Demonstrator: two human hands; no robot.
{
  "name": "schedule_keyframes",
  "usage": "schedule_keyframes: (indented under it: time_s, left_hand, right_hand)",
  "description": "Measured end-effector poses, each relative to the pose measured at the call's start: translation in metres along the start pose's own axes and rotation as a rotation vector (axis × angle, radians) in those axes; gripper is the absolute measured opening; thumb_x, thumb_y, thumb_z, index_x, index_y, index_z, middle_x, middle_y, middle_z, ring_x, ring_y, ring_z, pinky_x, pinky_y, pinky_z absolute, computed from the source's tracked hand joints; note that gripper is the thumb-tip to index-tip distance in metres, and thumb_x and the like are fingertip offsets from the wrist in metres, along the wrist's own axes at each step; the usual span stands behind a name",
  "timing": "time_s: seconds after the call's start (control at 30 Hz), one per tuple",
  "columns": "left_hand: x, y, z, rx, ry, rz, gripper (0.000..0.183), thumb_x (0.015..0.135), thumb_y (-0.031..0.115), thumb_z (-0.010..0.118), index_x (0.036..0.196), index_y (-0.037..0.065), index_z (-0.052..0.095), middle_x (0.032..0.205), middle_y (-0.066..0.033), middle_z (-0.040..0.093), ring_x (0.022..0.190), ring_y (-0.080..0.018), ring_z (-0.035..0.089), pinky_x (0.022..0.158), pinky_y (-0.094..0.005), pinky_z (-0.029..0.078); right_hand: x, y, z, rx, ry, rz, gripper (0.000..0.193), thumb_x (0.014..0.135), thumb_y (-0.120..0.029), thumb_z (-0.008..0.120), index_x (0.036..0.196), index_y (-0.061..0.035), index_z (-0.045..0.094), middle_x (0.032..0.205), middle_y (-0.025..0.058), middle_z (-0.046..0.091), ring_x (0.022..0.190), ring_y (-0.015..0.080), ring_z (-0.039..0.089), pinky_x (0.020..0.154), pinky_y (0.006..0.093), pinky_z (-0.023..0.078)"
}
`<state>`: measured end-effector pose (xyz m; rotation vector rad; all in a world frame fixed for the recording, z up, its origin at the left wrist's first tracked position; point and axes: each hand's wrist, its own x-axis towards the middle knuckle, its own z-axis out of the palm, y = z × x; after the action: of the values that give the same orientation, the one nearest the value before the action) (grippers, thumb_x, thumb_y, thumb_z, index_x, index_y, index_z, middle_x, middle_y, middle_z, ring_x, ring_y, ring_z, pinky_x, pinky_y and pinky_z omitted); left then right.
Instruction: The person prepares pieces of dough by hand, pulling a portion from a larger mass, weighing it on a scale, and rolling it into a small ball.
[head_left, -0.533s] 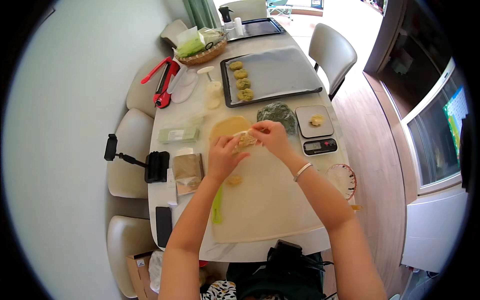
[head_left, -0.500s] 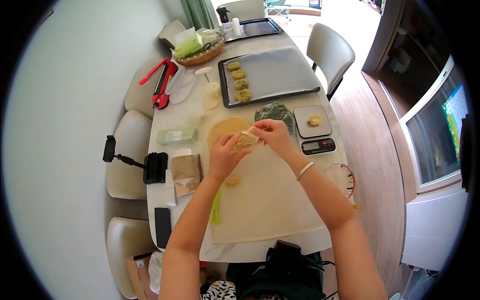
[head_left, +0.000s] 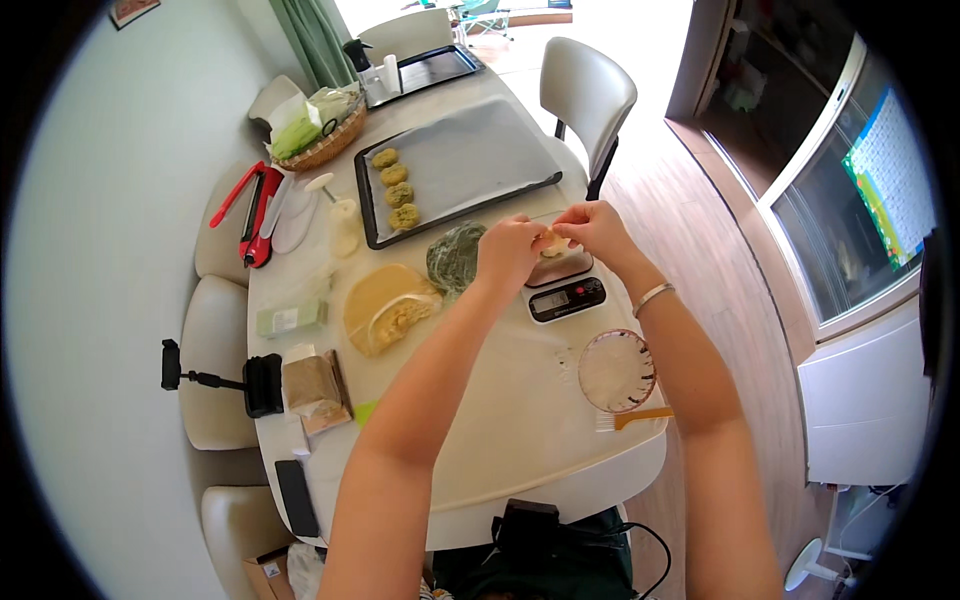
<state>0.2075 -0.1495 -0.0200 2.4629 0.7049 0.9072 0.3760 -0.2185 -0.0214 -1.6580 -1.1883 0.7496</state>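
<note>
Both of my hands are over the kitchen scale (head_left: 568, 299) at the right of the table. My left hand (head_left: 508, 255) and my right hand (head_left: 597, 232) are closed, fingertips pinched together on a small pale piece of dough (head_left: 553, 243) above the weighing plate. The fingers partly hide the piece, and I cannot tell whether it touches the plate. Left of my left forearm lies a flat yellow dough (head_left: 375, 290) with a crumbly lump (head_left: 400, 318) in clear wrap on its edge. Dark green dough in clear film (head_left: 455, 258) sits close beside my left hand.
Farther back stands a baking tray (head_left: 470, 225) with paper and several green-flecked dough pieces (head_left: 397, 193). A round bowl (head_left: 617, 372) and a brush (head_left: 640, 416) lie near my right forearm. A red sealer (head_left: 260, 215), a phone stand (head_left: 262, 385) and a basket (head_left: 325, 147) line the left side.
My hands have moved right, from above the yellow dough to the scale. The wrapped crumbly lump has been let go on the yellow dough. The view has turned to the right.
</note>
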Motion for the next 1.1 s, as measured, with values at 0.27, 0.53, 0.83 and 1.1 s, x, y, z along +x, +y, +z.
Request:
schedule_keyframes:
  time_s: [0.27, 0.53, 0.83, 1.1]
  left_hand:
    - [0.000, -0.007, 0.018, 0.155, -0.057, -0.004, 0.011, 0.074, 0.018, 0.073, 0.084, 0.014, 0.074, 0.080, -0.0056, 0.060, 0.086, -0.0255, 0.058, 0.073, -0.0373, 0.049]
    - [-0.027, 0.015, -0.027, 0.127, 0.038, -0.058, 0.011, 0.074, 0.015, 0.071, 0.084, 0.012, 0.072, 0.081, -0.0068, 0.061, 0.082, -0.0267, 0.060, 0.069, -0.0384, 0.050]
    - [-0.162, -0.030, -0.057, -0.016, -0.165, -0.328, 0.012, 0.074, 0.004, 0.065, 0.085, 0.003, 0.069, 0.074, -0.0141, 0.059, 0.071, -0.0279, 0.062, 0.066, -0.0353, 0.051]
    - [-0.178, -0.036, -0.053, -0.122, -0.146, -0.398, 0.024, 0.074, 0.006, 0.069, 0.097, 0.005, 0.065, 0.084, -0.0121, 0.057, 0.070, -0.0230, 0.060, 0.068, -0.0327, 0.052]
  right_hand:
    - [0.000, 0.032, 0.007, 0.080, 0.054, 0.144, 0.018, 0.075, -0.015, 0.072, 0.083, 0.0007, 0.072, 0.069, 0.0083, 0.068, 0.058, 0.0106, 0.062, 0.054, 0.0260, 0.050]
    - [-0.049, -0.039, 0.038, -0.280, 0.202, -0.376, 0.012, 0.081, -0.015, 0.062, 0.077, -0.0037, 0.065, 0.079, 0.0166, 0.059, 0.076, 0.0367, 0.059, 0.065, 0.0449, 0.048]
    - [-0.106, -0.027, 0.158, -0.491, -0.092, -0.227, 0.018, 0.080, -0.011, 0.062, 0.091, -0.0004, 0.053, 0.088, 0.0215, 0.061, 0.082, 0.0384, 0.064, 0.070, 0.0441, 0.053]
    - [-0.111, -0.004, 0.175, -0.366, -0.075, -0.221, 0.019, 0.075, -0.003, 0.063, 0.090, -0.0015, 0.053, 0.085, 0.0229, 0.060, 0.085, 0.0405, 0.060, 0.073, 0.0458, 0.050]
